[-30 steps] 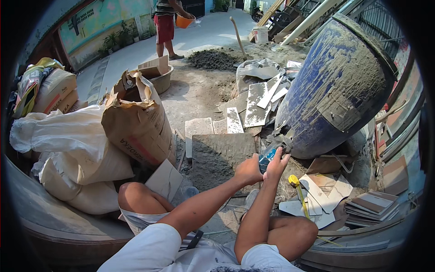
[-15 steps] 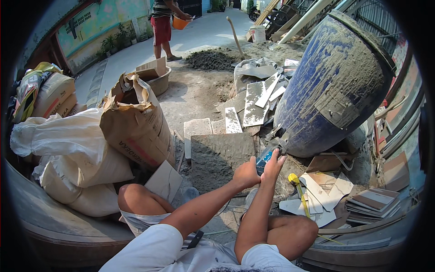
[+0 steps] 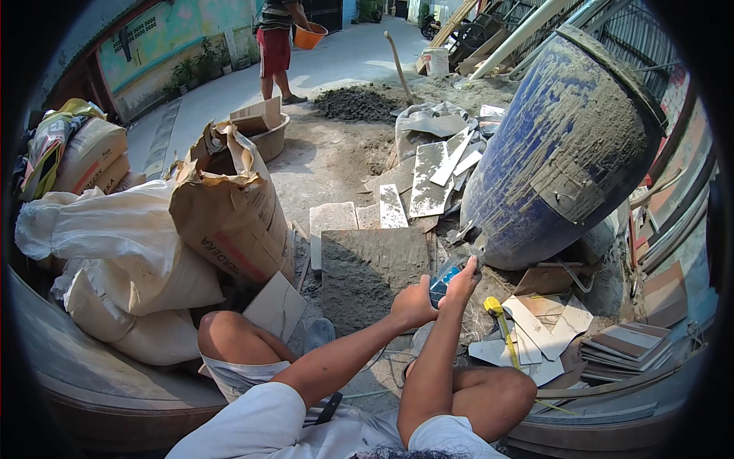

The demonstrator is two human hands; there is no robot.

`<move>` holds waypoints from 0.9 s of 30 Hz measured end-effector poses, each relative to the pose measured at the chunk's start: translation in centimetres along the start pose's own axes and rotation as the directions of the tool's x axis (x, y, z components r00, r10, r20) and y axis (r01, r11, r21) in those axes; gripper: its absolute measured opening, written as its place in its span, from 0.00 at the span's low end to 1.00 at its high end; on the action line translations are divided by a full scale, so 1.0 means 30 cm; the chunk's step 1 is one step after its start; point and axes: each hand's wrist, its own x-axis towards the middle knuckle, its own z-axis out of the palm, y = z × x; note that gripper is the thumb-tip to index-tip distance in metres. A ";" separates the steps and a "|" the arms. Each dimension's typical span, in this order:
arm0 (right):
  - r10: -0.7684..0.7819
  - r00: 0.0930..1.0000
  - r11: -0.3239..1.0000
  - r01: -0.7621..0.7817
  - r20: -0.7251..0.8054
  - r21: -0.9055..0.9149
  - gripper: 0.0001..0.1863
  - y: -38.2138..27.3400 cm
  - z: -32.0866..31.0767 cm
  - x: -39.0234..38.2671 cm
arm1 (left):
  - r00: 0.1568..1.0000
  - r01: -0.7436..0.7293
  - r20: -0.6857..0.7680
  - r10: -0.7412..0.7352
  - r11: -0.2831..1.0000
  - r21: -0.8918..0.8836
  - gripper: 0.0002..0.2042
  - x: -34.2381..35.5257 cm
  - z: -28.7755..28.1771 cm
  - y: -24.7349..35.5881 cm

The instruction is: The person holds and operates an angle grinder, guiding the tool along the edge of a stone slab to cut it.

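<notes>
My left hand (image 3: 414, 305) and my right hand (image 3: 462, 281) are both closed around a blue and grey handheld tool (image 3: 442, 286) that looks like an angle grinder. My fingers cover much of it, and its far end, beside the foot of the barrel, is hard to make out. The large blue barrel (image 3: 527, 161), crusted with dried cement, leans just beyond my right hand. In front of my left hand lies a square slab (image 3: 367, 268) coated with wet grey mortar. A yellow tape measure (image 3: 494, 307) rests to the right, over broken white tile pieces (image 3: 535, 329).
An open paper sack (image 3: 237, 206) and white woven sacks (image 3: 130, 245) stand at my left. Tile offcuts (image 3: 430, 180) lie ahead, before a heap of dark mortar (image 3: 355, 103). Farther off, another person (image 3: 274, 46) holds an orange bucket (image 3: 310, 35). Stacked tiles (image 3: 631, 340) sit at right.
My hands and the tool have shifted very slightly downward. The other person's orange bucket has moved a little to the right and tilted. My grip looks the same.
</notes>
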 end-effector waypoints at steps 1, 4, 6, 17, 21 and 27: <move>0.035 0.999 0.999 -0.035 0.021 0.004 0.45 -0.004 0.002 0.003 | 1.000 0.010 0.003 -0.010 1.000 -0.018 0.36 -0.003 0.002 -0.004; 0.146 0.989 0.988 -0.146 0.005 0.060 0.45 -0.012 0.016 0.007 | 0.999 0.045 -0.003 -0.045 0.995 -0.089 0.37 0.009 -0.013 -0.032; 0.151 0.887 0.909 -0.298 0.436 0.292 0.44 0.016 0.000 0.018 | 1.000 -0.005 -0.003 0.004 0.979 -0.205 0.36 0.023 -0.020 -0.079; 0.184 0.528 0.836 -0.527 0.829 0.150 0.24 0.275 -0.014 0.022 | 0.948 0.005 0.171 0.269 0.526 -0.850 0.30 -0.034 0.051 -0.348; 0.225 0.702 0.930 -0.362 0.676 0.066 0.14 0.248 0.066 -0.058 | 0.968 0.139 0.230 0.096 0.557 -0.819 0.28 -0.043 0.048 -0.384; 0.199 0.743 0.976 -0.206 0.639 -0.065 0.15 0.233 0.091 -0.057 | 0.997 0.073 0.040 -0.062 0.737 -0.672 0.31 -0.046 0.096 -0.350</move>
